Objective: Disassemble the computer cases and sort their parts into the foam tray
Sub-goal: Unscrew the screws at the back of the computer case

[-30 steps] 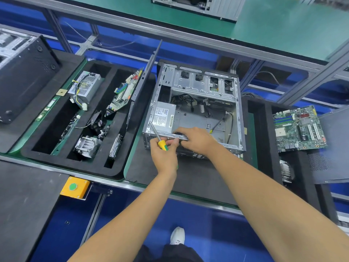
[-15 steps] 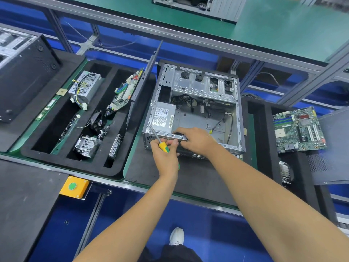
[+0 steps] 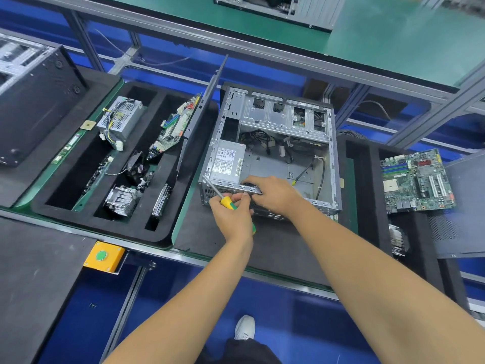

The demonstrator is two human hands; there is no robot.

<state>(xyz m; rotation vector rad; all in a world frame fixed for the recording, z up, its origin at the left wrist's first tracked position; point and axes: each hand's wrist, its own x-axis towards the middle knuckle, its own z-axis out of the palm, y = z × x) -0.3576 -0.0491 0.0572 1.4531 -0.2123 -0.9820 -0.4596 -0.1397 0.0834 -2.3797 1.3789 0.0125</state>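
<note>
The near rim of the open computer case (image 3: 273, 143) is partly hidden by the right hand (image 3: 273, 194), whose fingers are curled over it. A screwdriver (image 3: 228, 203) is gripped by the left hand (image 3: 231, 219), its handle mostly covered. The foam tray (image 3: 78, 206) is seen left, just beside the case.

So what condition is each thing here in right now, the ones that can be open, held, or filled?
Computer case: side open, power supply and cables still inside.
Power supply: still in the case.
Screwdriver: gripped by the left hand.
Right hand: holding the case's near edge.
Foam tray: partly filled with removed parts.
Motherboard: out, lying at right.
</note>
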